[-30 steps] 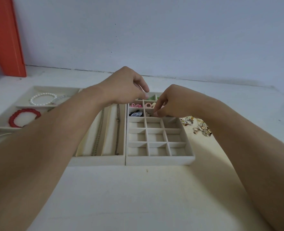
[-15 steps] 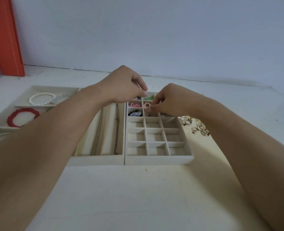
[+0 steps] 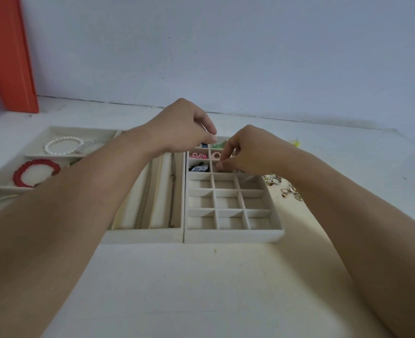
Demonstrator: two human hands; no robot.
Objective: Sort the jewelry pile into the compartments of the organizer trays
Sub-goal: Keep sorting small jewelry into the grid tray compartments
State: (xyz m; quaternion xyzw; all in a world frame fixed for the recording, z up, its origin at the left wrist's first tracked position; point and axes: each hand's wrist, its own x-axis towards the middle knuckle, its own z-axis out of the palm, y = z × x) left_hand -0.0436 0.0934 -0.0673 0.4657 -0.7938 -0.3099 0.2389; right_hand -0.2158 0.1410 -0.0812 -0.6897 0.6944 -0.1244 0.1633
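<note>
Now both hands work over the far rows of the grid tray (image 3: 233, 231), which sits mid-desk, touching the chain tray (image 3: 143, 234) on its left. Left hand (image 3: 182, 129) hovers over the far-left cells, fingers curled, thumb and forefinger tips pressed together; whether they pinch anything I cannot tell. Right hand (image 3: 247, 152) has fingers bunched and dipped into a middle cell of the third row from the far edge, seemingly pinching a small piece, though the piece itself is hidden. Far cells already hold a pink piece (image 3: 197, 156), a pink ring (image 3: 216, 155), a blue-and-white piece (image 3: 197, 169) and something green (image 3: 219, 143). Three near rows are bare. Ring pile (image 3: 284, 187) lies on the desk just beside the tray's right wall, well short of the desk's right edge. Bracelet tray (image 3: 43, 129) at the left edge holds a pearl bracelet (image 3: 62, 145) and a red bracelet (image 3: 35, 173). Risks, as judged: the cells are small and the hands crowd each other, so a fingertip could flick a sorted piece into a neighbouring cell; a piece let go too high could bounce over a divider; the right forearm passes close over the ring pile and could scatter it on withdrawal; a wrist leaning on a tray wall could shove the trays apart.
</note>
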